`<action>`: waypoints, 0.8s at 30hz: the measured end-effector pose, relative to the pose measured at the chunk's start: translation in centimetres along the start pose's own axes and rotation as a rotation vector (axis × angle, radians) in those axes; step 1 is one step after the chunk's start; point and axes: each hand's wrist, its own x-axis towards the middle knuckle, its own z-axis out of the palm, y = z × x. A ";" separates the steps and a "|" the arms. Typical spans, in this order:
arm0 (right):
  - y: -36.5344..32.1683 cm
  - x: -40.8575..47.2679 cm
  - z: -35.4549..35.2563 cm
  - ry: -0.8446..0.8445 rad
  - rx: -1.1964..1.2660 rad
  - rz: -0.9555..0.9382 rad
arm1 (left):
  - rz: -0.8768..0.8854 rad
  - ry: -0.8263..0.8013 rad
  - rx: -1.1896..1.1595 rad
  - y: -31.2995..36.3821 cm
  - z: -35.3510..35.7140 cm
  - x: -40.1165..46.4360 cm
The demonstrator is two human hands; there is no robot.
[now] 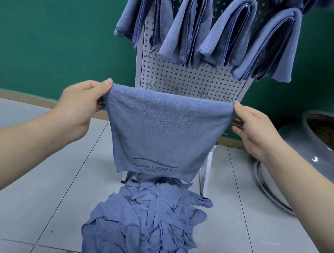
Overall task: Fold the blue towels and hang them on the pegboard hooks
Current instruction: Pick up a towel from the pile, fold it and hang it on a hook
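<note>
head view: left hand (81, 104) and right hand (253, 128) each pinch a top corner of the towel (161, 134), stretched before the pegboard (188, 78), above the floor pile (142, 223). recommend matching corners squarely, keeping edges level, before folding again.

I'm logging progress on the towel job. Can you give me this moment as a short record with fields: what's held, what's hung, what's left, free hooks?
held: one blue towel, folded over, stretched in the air by its top corners
left hand: pinches the top left corner
right hand: pinches the top right corner
hung: four folded towels in full view on the pegboard; more at the top edge, cut off
left: a heap of unfolded towels on the tiled floor
free hooks: a bare row of hooks just behind the held towel
</note>
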 end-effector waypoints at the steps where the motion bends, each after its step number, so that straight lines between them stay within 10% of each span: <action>1: -0.1 0.0 0.0 -0.003 0.046 0.002 | -0.003 -0.010 -0.030 0.1 0.2 -0.1; 14: -0.9 -0.4 -0.2 -0.064 0.060 -0.114 | 0.012 0.098 -0.101 0.5 0.1 0.4; 19: -0.2 0.4 -0.7 -0.032 0.100 -0.007 | -0.194 -0.357 0.030 0.8 -1.2 1.3; 24: 1.2 0.5 -1.3 -0.091 0.037 0.244 | -0.391 -0.358 0.144 -0.7 -2.7 2.0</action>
